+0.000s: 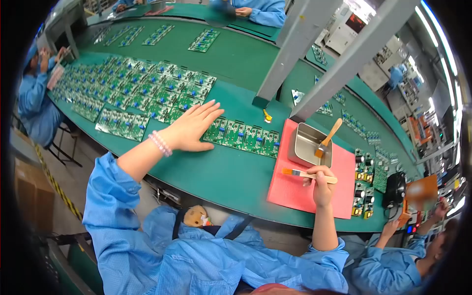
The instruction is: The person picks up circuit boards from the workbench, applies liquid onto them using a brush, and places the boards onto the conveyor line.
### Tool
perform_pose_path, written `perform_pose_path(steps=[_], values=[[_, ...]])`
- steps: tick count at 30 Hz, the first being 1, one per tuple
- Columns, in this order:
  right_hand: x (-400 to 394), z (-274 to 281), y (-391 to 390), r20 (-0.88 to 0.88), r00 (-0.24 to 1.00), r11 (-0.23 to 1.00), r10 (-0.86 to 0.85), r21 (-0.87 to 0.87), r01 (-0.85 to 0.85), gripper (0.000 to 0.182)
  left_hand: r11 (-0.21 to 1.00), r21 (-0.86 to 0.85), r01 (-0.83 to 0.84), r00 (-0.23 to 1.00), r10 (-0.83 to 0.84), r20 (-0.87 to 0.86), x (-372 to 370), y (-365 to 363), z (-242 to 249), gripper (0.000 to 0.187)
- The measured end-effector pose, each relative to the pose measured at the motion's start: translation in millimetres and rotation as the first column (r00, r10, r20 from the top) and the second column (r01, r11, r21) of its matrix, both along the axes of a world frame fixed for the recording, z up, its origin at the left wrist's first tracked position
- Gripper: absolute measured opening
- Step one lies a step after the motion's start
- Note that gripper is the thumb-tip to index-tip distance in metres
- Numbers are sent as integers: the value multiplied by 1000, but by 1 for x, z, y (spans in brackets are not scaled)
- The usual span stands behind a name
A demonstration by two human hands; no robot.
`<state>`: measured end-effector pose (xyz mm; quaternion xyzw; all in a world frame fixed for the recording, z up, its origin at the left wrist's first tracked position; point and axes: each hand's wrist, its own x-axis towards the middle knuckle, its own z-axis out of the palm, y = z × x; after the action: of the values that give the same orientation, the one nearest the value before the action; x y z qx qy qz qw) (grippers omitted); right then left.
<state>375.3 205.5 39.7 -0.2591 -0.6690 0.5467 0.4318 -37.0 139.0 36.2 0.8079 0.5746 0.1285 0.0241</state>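
Note:
My left hand (192,129) is spread flat, fingers apart, at the left end of a green circuit board panel (243,137) on the table. My right hand (322,184) is closed around the wooden handle of a paintbrush (305,174) with orange bristles pointing left, above a pink mat (290,194). Just beyond that hand, a metal tray (301,142) rests on the mat. A second brush (330,136) leans in the tray, bristles down and handle over the rim.
Many circuit boards (132,86) cover the table's left side. Grey posts (290,54) rise behind the tray. Boards with tall components (364,184) stand right of the mat. Co-workers in blue sit at left (37,93), far side (265,12) and right (393,265).

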Motion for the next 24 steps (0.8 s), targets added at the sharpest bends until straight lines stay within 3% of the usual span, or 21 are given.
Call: perform_pose_path(steps=[3, 5, 7, 9, 12, 14, 18, 21, 23, 24], values=[[-13, 25, -6, 137, 987, 992, -82, 104, 68, 17, 998, 50, 47, 999, -47, -5, -1, 6, -4, 90], [-14, 42, -1, 121, 985, 990, -122, 86, 112, 12, 998, -63, 27, 998, -24, 51, -1, 7, -2, 90], [-1, 56, 15, 327, 915, 947, -236, 289, 141, 13, 994, -58, 88, 984, -78, 157, 1, -3, 1, 91], [4, 64, 34, 381, 873, 920, -305, 354, 167, 15, 998, -66, -13, 992, 21, 122, 9, -28, 8, 91], [0, 75, 48, 443, 863, 962, -242, 227, 153, 17, 999, 13, -39, 992, 37, 121, 19, -66, 4, 90], [-4, 75, 54, 600, 761, 954, -247, 287, 83, 18, 989, 47, -138, 990, 136, 39, 22, -87, 1, 86], [-16, 82, 58, 748, 641, 980, -171, 194, 35, 17, 975, 80, -206, 978, 202, 51, 23, -110, -4, 83], [-16, 87, 62, 671, 709, 972, -215, 218, 89, 18, 972, 143, -185, 972, 160, 171, 33, -115, 13, 74], [-16, 91, 65, 673, 706, 967, -222, 247, 69, 18, 978, 202, -46, 807, -83, 585, 42, -110, 39, 65], [-16, 87, 68, 650, 720, 950, -243, 310, 41, 18, 953, 303, 9, 720, -217, 660, 49, -107, 57, 57]])
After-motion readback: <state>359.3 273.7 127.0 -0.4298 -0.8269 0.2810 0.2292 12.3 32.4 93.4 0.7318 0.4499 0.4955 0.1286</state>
